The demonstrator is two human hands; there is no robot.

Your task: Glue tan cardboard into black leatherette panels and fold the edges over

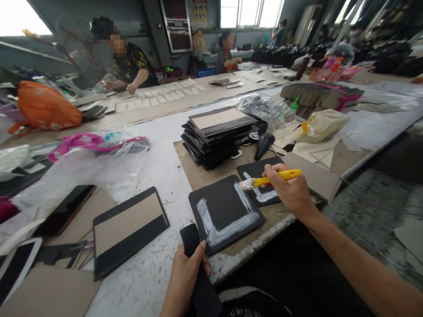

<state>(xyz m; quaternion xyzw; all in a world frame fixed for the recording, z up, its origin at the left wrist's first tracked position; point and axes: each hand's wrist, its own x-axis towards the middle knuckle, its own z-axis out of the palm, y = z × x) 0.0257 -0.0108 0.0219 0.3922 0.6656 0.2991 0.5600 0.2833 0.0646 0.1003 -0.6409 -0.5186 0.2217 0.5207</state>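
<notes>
My right hand point(291, 189) is closed round a paint brush point(280, 175) with a yellow handle. Its white-coated bristles are at the upper right edge of a black panel point(218, 198), which bears wet white glue-like streaks along three sides. A second black panel point(251, 169) with similar streaks lies partly under the brush and my right hand. My left hand point(187, 273) grips a black strip point(205, 288), thumb at the near left corner of the first panel. To the left rests a black panel with a beige insert point(128, 229).
Behind the panels rises a stack of black and beige panels point(218, 132). A phone point(66, 209), plastic bags point(109, 149) and a yellowish bottle point(325, 125) lie around the table. Two people point(132, 66) work at the far table, beside an orange bag point(48, 105).
</notes>
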